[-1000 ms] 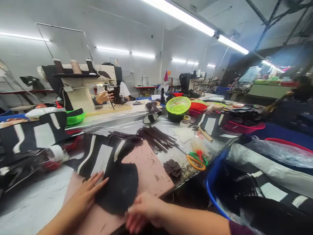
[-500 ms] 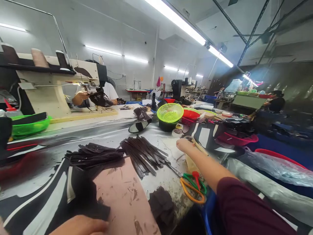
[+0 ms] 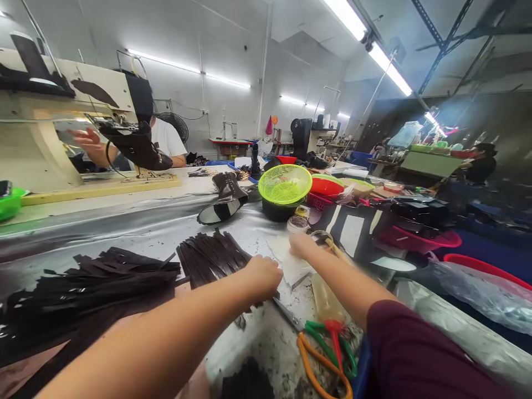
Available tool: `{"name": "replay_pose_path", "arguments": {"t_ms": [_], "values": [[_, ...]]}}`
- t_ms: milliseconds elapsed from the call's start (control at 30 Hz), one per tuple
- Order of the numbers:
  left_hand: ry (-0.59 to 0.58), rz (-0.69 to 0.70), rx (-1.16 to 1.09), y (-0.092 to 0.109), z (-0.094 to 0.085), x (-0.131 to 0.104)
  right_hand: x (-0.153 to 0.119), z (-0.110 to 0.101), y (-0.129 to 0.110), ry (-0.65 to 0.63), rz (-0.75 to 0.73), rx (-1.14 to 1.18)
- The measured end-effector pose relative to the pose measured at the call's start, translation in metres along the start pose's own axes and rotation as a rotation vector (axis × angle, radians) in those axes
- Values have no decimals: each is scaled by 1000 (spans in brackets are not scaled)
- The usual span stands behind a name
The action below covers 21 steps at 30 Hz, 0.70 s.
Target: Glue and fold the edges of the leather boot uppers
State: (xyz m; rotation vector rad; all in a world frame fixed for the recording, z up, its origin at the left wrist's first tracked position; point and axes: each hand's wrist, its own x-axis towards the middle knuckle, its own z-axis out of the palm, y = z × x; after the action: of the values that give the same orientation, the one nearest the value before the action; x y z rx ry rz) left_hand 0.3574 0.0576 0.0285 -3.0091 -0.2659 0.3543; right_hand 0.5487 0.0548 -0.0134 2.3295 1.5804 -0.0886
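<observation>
My left hand [image 3: 262, 277] reaches over the right end of a fan of dark strips [image 3: 210, 252], its fingers curled closed; what they hold, if anything, is hidden. Beyond it my right hand [image 3: 300, 245] is closed at a pale sheet [image 3: 285, 252], just in front of a small white-rimmed tub [image 3: 298, 224]. Whatever lies between its fingers is too small to make out. A roll of tape [image 3: 322, 239] is right of that hand. Scissors with orange and green handles [image 3: 322, 360] lie below, under a bottle with a red nozzle [image 3: 328, 299].
A dark boot [image 3: 226, 197] lies beyond the strips, beside a yellow-green basket [image 3: 285, 184]. More dark strips [image 3: 103, 282] are piled at left. Across the table, a person works at a sewing machine [image 3: 33, 127]. Plastic-covered tubs [image 3: 477, 288] stand at right.
My left hand has moved forward and right from the near edge to the fanned strips. My right hand stays near the tub. The view has shifted, and the co-worker's hand has lifted from the dark piece.
</observation>
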Motion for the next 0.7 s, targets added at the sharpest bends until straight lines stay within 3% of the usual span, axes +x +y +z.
{"name": "replay_pose_path", "arguments": {"t_ms": [133,267,433,700], "values": [[12,-49,-92,6,24,39,11,-7,4,-20,-6,23],[-36,-87,-195,14,36,57,21,-16,-3,-88,7,41],[-59,-106,-256,18,33,61,24,-22,-17,-116,46,60],[-1,-131,-283,20,39,58,19,-20,-28,-123,25,37]]}}
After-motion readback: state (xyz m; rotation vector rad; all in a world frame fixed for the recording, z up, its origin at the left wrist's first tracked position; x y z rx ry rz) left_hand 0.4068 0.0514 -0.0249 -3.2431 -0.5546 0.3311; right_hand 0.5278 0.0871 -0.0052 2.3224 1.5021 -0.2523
